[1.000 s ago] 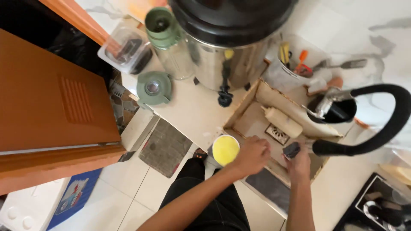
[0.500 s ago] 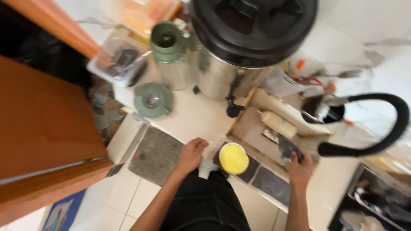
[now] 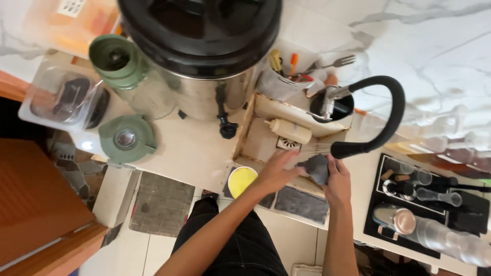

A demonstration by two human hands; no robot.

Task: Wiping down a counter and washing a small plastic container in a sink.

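While under spray, grey cloth [image 3: 316,167] between both hands.

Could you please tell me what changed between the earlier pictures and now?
The left hand left the yellow cup and joined the right hand on the dark cloth, under the black faucet, which now sprays water. The cup stays by the sink.
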